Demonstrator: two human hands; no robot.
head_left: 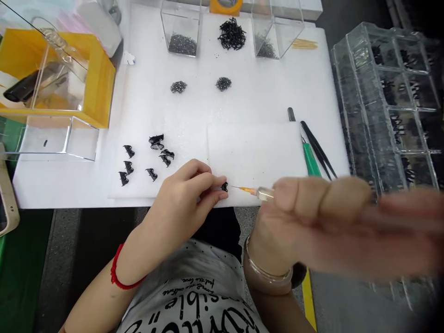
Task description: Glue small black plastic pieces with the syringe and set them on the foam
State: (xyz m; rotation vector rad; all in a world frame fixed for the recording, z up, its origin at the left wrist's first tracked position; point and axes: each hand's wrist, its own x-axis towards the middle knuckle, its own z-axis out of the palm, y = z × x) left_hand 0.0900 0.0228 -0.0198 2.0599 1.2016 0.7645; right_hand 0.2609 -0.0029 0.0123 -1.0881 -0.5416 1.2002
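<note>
My left hand (189, 192) is closed, pinching a small black hair claw clip (225, 186) between thumb and forefinger near the table's front edge. My right hand (312, 217), partly blurred, wraps round a clear syringe (264, 194) with an orange needle hub. Its thin needle points left at the pinched clip, with a small gap between them. More black clips lie left of my left hand: a single clip (151, 174), a small group (166, 157) and a column of them (128, 167). The syringe's rear end is hidden by my right hand.
Two small heaps of dark stones (178, 87) lie mid-table, with a pile of black pieces (232, 34) behind. Clear boxes (182, 44) stand at the back. Green-handled tool (311, 159) and black tweezers (317, 148) lie right, beside a compartment tray (367, 101). A yellow bin (100, 78) stands left.
</note>
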